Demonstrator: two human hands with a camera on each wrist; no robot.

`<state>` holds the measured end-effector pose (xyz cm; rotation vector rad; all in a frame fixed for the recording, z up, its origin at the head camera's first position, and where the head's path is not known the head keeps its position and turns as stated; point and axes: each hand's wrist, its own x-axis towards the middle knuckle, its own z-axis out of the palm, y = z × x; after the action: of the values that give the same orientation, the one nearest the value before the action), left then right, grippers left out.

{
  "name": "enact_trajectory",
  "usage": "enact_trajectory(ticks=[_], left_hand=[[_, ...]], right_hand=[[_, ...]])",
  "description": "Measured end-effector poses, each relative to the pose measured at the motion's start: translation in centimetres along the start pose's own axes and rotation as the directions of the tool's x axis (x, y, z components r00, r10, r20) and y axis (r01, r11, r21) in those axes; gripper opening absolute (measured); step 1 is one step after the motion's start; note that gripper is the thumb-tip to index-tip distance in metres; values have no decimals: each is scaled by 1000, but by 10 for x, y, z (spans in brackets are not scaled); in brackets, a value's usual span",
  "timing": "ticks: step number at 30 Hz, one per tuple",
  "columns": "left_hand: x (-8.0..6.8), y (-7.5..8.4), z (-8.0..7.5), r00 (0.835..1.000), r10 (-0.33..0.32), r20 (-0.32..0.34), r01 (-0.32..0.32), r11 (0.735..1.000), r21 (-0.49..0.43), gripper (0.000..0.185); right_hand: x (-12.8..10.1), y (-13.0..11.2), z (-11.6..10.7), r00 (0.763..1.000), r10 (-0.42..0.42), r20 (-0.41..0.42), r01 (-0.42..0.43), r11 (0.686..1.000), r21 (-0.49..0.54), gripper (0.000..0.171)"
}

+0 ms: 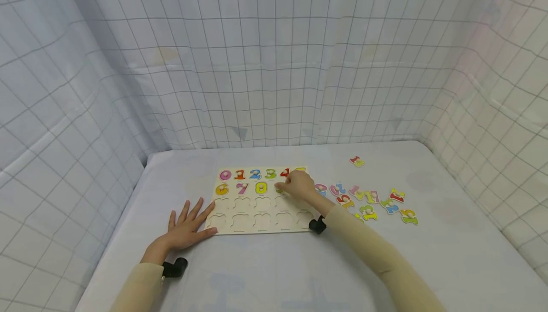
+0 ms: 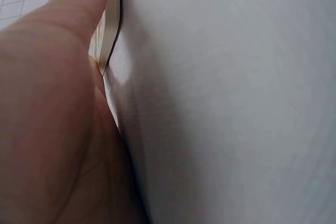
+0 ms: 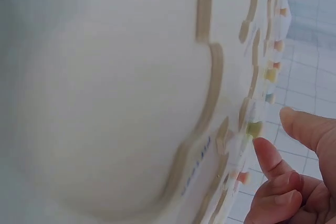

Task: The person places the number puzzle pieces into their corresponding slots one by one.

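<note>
A wooden number puzzle board (image 1: 250, 231) lies on the table. Colourful knobbed numbers fill its top row and much of the second, including a purple 7 (image 1: 242, 187) and a yellow 8 (image 1: 261, 188). Spread flat, my left hand (image 1: 186, 229) touches the board's left edge with its fingertips and thumb. My right hand (image 1: 299, 186) is over the second row, beside a green number piece (image 1: 279, 189) it partly hides. In the right wrist view, thumb and index finger stand apart close to a green knob (image 3: 254, 129); the other fingers are curled.
Loose number pieces lie scattered right of the board, among them a green 13 (image 1: 368, 212), a red 11 (image 1: 397, 195) and a yellow-orange one (image 1: 409, 216). A two-digit piece (image 1: 357, 161) lies apart farther back. Gridded white cloth (image 1: 265, 88) surrounds the table.
</note>
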<state>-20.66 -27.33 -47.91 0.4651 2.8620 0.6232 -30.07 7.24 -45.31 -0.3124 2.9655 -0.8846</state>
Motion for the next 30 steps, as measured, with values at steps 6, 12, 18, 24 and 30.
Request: enact_trajectory(ticks=[6, 12, 18, 24, 30], left_hand=[[4, -6, 5, 1000, 0, 9, 0, 999, 34, 80], [5, -8, 6, 1000, -7, 21, 6, 999, 32, 82], [6, -7, 7, 1000, 1, 21, -2, 1000, 30, 82], [3, -5, 1, 1000, 14, 13, -14, 1000, 12, 81], [3, -6, 2, 999, 27, 19, -27, 1000, -12, 80]], right_hand=[[-18, 10, -15, 999, -47, -7, 47, 999, 6, 35], [-37, 25, -27, 999, -42, -9, 42, 999, 2, 33], [-55, 51, -41, 1000, 4, -27, -3, 1000, 18, 33], [-68, 89, -72, 996, 43, -74, -45, 999, -22, 33], [-84, 132, -103, 980, 148, -135, -156, 986, -51, 38]])
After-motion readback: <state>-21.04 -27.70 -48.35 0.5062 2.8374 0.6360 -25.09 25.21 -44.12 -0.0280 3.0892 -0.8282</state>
